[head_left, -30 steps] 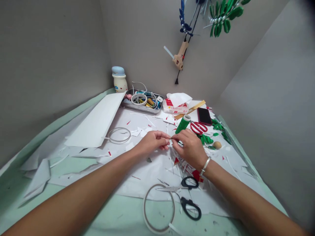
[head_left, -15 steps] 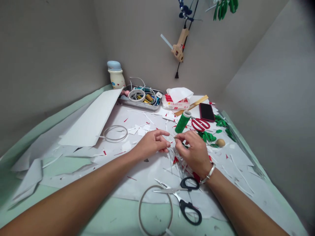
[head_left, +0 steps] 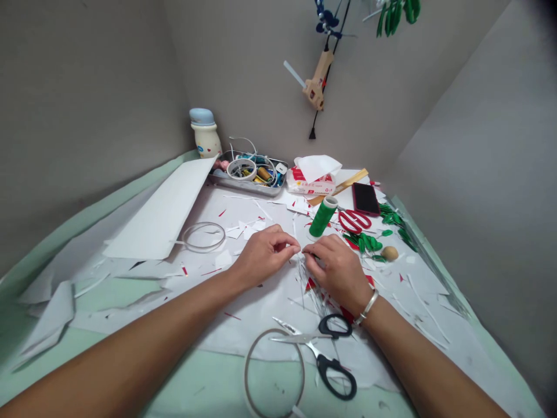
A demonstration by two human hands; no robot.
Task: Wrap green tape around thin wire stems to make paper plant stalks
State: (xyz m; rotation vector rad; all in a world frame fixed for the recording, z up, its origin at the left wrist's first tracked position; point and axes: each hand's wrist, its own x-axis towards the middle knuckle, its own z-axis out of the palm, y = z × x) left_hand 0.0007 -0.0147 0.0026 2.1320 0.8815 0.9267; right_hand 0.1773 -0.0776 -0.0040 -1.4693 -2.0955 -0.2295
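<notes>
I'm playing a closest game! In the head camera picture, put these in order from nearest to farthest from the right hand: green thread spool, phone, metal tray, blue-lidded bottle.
From the right hand:
1. Green thread spool, just beyond the fingers.
2. Phone, farther ahead, to the right.
3. Metal tray, back by the wall, to the left.
4. Blue-lidded bottle, in the far corner.

fingertip piece too small to tell, green leaves cut off

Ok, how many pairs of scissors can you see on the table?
2. Black-handled scissors lie below the right hand; red-handled scissors lie beside the green thread spool. More could be hidden.
</notes>
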